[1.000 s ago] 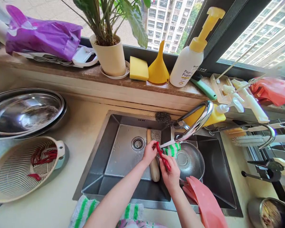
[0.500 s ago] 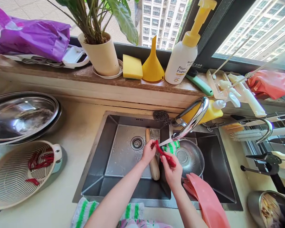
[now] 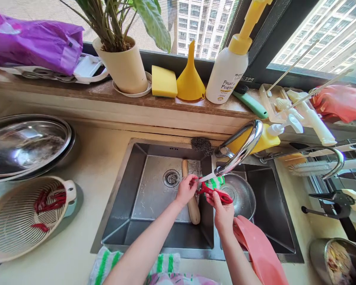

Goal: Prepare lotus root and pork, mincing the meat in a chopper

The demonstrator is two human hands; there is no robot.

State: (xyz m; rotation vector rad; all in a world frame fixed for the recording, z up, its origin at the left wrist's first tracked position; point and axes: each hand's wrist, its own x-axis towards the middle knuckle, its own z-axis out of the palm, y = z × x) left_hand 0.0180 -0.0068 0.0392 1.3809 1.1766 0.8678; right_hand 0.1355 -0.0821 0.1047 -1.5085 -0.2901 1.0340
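working over the divider of the steel two-basin sink (image 3: 112, 221), bare floor open leftward and one round metal strainer bowl (image 3: 245, 200) close on the right, the left hand (image 3: 186, 190) pinched one end and the right hand (image 3: 223, 213) clasped the other of one long red chili pepper (image 3: 216, 193) beneath one curved chrome faucet (image 3: 245, 147).

A wide window (image 3: 195, 23) ran along the back wall, and its mesh screen showed high-rise blocks in bright daylight. A dark frame post (image 3: 271, 41) split the panes. Under the glass lay a brown stone sill (image 3: 101, 92), with a pale cream upstand dropping to the cream worktop (image 3: 103, 158). A steel two-bowl sink (image 3: 127, 190) was set into the worktop, and a curved chrome tap (image 3: 243, 148) stood over it. Sunlight fell hard across everything.
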